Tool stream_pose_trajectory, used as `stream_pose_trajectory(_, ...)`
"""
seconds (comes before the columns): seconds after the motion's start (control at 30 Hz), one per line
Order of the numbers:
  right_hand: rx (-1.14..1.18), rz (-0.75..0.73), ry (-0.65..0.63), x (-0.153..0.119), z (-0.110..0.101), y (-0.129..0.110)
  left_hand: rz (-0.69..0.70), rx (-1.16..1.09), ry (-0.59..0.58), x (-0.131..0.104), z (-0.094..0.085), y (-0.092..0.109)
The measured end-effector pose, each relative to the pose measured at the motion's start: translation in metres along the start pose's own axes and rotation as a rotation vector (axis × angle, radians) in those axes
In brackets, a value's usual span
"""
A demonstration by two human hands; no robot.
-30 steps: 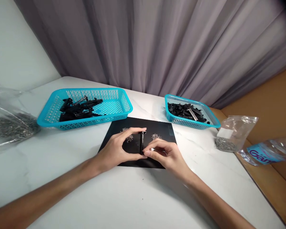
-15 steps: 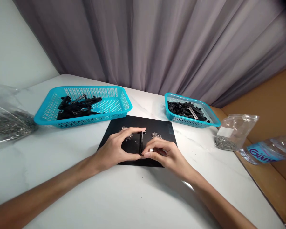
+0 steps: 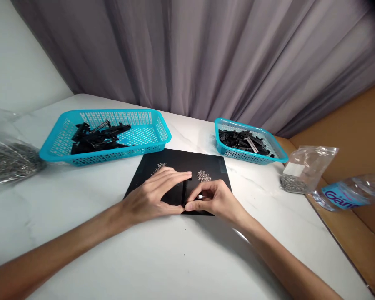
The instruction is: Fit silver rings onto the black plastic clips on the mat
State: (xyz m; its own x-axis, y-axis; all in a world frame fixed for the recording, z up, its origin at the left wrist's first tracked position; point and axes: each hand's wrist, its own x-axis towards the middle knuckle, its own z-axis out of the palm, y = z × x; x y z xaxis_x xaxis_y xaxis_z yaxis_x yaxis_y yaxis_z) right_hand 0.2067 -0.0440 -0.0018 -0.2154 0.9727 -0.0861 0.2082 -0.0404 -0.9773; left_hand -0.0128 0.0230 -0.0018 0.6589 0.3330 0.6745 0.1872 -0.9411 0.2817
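Head view: the left hand, half spread, clasps the black strip end to end over the mat, likely steadying it while the right hand, nearly closed, pinches its near end.

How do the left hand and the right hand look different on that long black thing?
The left hand stretches wide, reaching from the far end of the long black part to its near end; the right hand bunches up at the near end only. The right hand also has a white-tipped thing among its fingers; none shows in the left hand. Both hands are bare.
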Motion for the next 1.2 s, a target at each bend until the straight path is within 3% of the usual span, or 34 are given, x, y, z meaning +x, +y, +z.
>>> stream_pose_trajectory(0.1,-0.003,-0.020,0.043,-0.001,0.004,-0.003,0.040,0.004,0.040,0.000,-0.001,-0.002)
stream_pose_trajectory(0.2,-0.068,-0.067,0.041,-0.007,0.002,-0.015,-0.112,-0.010,0.018,-0.001,0.000,-0.002)
stream_pose_trajectory(0.33,-0.222,-0.178,-0.099,-0.017,-0.013,-0.030,-0.272,-0.061,-0.031,-0.005,0.001,-0.001)
stream_pose_trajectory(0.47,-0.297,-0.289,-0.091,-0.023,-0.022,-0.033,-0.271,-0.072,-0.022,-0.004,-0.001,-0.001)
stream_pose_trajectory(0.77,-0.372,-0.368,-0.093,-0.020,-0.011,-0.025,-0.206,-0.067,0.003,0.002,-0.001,0.002)
stream_pose_trajectory(0.93,-0.384,-0.356,-0.098,-0.022,-0.014,-0.027,-0.213,-0.057,-0.046,0.000,0.001,0.003)
stream_pose_trajectory(1.2,-0.390,-0.336,-0.107,-0.024,-0.015,-0.028,-0.193,-0.065,-0.010,0.003,-0.002,0.003)
